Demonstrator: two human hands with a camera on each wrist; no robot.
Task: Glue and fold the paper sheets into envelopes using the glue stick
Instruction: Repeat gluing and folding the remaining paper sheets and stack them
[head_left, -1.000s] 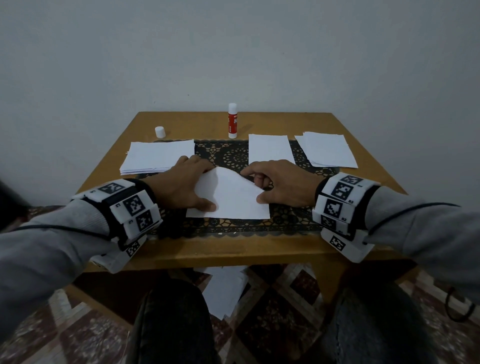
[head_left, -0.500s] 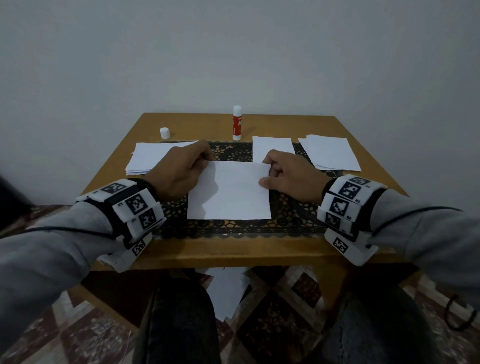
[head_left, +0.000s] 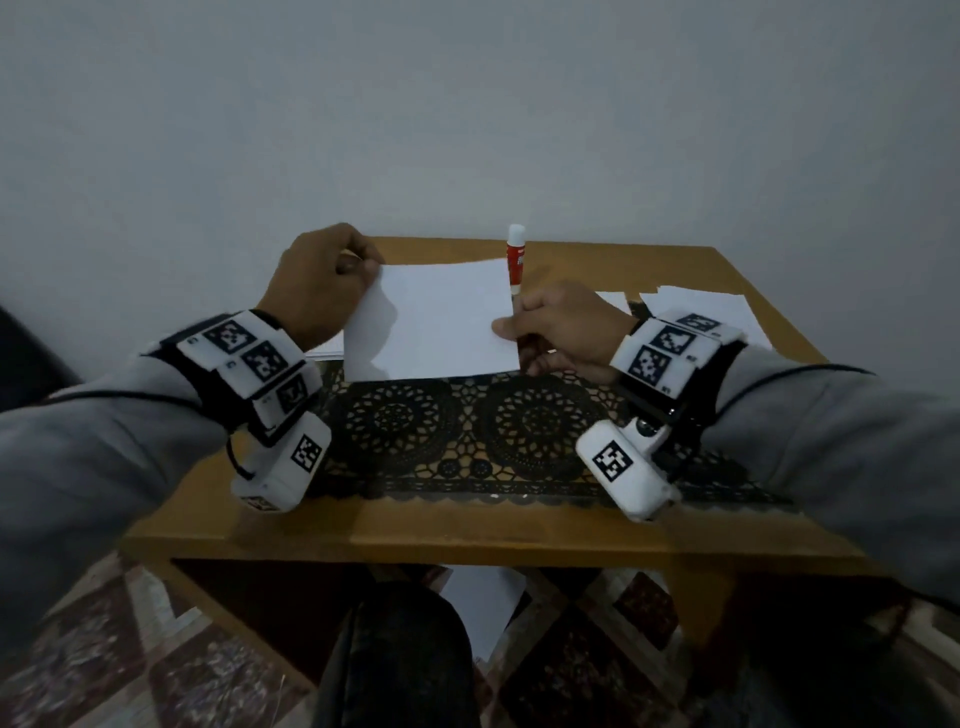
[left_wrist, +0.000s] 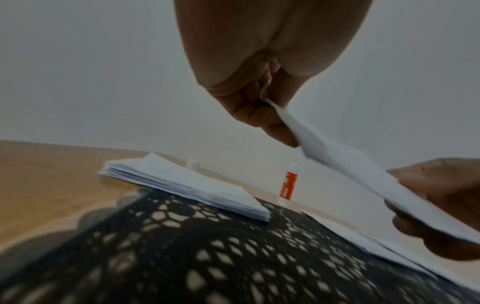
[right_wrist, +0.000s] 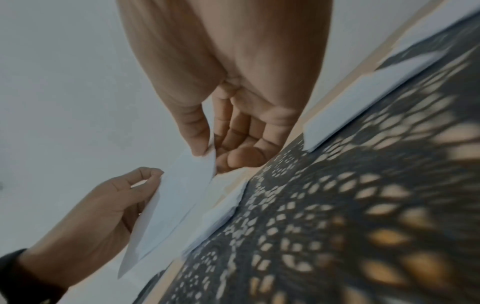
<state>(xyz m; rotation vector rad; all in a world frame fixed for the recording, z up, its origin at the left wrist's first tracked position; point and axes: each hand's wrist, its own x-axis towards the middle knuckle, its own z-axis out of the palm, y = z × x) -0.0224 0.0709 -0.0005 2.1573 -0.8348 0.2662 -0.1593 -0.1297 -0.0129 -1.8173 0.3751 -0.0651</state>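
A folded white paper sheet (head_left: 436, 322) is held up in the air above the dark lace mat (head_left: 467, 431). My left hand (head_left: 324, 283) pinches its upper left corner (left_wrist: 275, 111). My right hand (head_left: 563, 332) pinches its right edge between thumb and fingers (right_wrist: 205, 148). The red and white glue stick (head_left: 516, 254) stands upright at the back of the table, partly hidden behind the sheet; it also shows in the left wrist view (left_wrist: 287, 186). Its white cap (left_wrist: 192, 164) stands behind the left paper stack.
A stack of white sheets (left_wrist: 182, 185) lies at the left on the wooden table (head_left: 467, 535). More white papers (head_left: 696, 306) lie at the right, behind my right wrist. Papers (head_left: 483, 603) lie on the patterned floor under the table.
Both hands have lifted the folded sheet off the mat and raised it toward the back of the table. One second ago they were pressing it flat on the mat.
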